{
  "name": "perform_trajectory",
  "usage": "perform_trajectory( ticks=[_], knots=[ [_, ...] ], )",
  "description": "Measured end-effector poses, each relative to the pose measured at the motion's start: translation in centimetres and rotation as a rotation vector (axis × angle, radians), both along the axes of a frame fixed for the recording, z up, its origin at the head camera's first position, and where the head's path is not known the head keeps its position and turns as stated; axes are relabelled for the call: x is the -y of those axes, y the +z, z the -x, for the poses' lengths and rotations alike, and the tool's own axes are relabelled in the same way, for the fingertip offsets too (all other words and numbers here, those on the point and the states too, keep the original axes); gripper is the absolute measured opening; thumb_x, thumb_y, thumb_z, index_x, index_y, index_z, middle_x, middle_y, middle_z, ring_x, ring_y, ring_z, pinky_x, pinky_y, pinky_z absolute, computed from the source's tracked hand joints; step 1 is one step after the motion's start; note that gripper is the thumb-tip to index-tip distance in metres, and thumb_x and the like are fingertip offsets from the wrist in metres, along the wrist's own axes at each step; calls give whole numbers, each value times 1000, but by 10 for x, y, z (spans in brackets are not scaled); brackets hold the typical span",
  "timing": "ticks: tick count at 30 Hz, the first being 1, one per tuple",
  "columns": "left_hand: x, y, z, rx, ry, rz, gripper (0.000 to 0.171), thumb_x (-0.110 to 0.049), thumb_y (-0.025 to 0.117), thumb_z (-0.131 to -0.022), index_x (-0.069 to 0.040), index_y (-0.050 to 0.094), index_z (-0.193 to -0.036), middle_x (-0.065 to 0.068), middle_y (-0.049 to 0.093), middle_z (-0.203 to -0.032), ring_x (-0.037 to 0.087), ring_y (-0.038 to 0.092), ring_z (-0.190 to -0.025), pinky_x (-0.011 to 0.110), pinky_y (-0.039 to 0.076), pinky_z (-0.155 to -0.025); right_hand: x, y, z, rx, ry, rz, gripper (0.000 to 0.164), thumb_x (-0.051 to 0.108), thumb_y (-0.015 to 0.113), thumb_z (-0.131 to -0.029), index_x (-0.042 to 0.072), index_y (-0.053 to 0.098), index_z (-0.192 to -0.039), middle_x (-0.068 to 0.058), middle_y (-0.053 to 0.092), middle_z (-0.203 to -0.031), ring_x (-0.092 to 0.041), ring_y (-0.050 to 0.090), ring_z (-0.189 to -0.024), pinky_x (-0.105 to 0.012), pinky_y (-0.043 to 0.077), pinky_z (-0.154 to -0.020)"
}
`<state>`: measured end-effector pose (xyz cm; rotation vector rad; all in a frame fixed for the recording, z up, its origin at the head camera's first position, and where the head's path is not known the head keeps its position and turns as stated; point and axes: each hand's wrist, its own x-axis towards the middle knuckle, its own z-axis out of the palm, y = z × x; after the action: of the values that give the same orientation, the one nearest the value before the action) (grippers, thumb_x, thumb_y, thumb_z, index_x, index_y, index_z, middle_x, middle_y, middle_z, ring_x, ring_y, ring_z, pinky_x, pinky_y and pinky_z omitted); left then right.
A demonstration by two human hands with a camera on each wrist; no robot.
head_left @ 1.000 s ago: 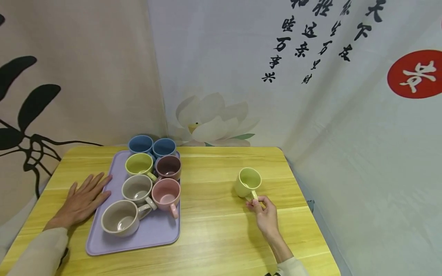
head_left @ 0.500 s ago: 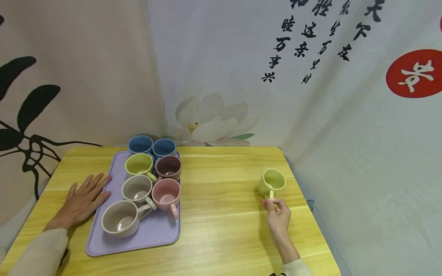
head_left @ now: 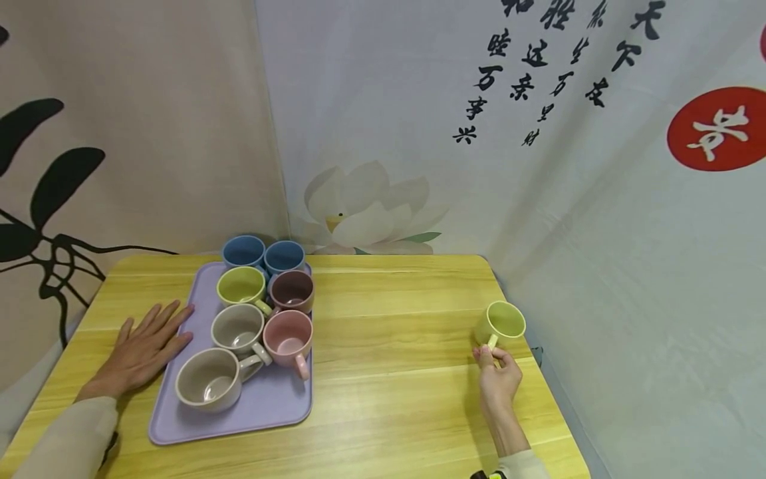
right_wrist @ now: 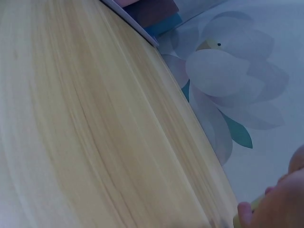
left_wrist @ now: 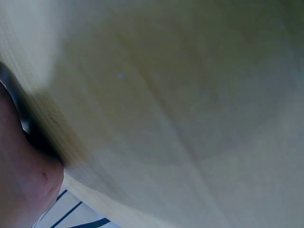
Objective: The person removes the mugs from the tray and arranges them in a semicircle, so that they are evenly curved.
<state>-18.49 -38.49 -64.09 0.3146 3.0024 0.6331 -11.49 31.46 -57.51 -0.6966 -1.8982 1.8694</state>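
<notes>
At the right side of the table, my right hand [head_left: 499, 382] pinches the handle of a light green mug [head_left: 505, 322] between thumb and fingers. The mug is tilted slightly to the right. In the right wrist view only part of that hand [right_wrist: 280, 202] shows, at the lower right corner. My left hand [head_left: 143, 347] lies flat, fingers spread, its fingertips on the left edge of a lilac tray [head_left: 278, 407]. The left wrist view holds only the edge of that hand [left_wrist: 28, 175] against the wood.
On the tray stand two blue mugs [head_left: 285, 256], a yellow-green mug [head_left: 241, 285], a dark maroon mug [head_left: 292, 291], a pink mug [head_left: 288, 334], a grey mug [head_left: 237, 327] and a wide beige cup [head_left: 207, 379]. A printed curtain [head_left: 383, 100] hangs behind the wooden table [head_left: 383, 399].
My right hand has carried the light green mug to the right, close to the table's right edge, and the mug has tipped a little. The left hand and tray have stayed put.
</notes>
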Motion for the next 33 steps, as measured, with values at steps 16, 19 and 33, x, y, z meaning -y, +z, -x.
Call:
perform_trajectory(
  ticks=[16, 19, 33],
  knots=[
    [-1, 0, -1, -7, 1, -5, 75, -57, 41, -120, -29, 14, -183, 24, 7, -191, 56, -6, -176, 80, -24, -132, -9, -4, 4, 15, -79, 75, 19, 6, 66, -113, -11, 58, -119, -15, 62, -132, -1, 83, -95, -22, 64, -105],
    [-1, 0, -2, -17, 2, -8, 74, -56, 42, -120, -29, 15, -183, 24, 9, -191, 56, -5, -176, 80, -23, -132, -9, -7, 5, 11, -92, 77, 17, 4, 66, -112, -10, 58, -118, -13, 62, -128, -3, 83, -95, -22, 64, -105],
    [1, -1, -1, -12, -6, -16, 74, -55, 42, -120, -29, 14, -183, 23, 7, -191, 56, -6, -176, 79, -26, -132, -8, -14, 4, -45, -119, 80, 17, 7, 70, -111, -5, 59, -116, -6, 68, -113, -6, 83, -95, -24, 67, -98]
  ],
)
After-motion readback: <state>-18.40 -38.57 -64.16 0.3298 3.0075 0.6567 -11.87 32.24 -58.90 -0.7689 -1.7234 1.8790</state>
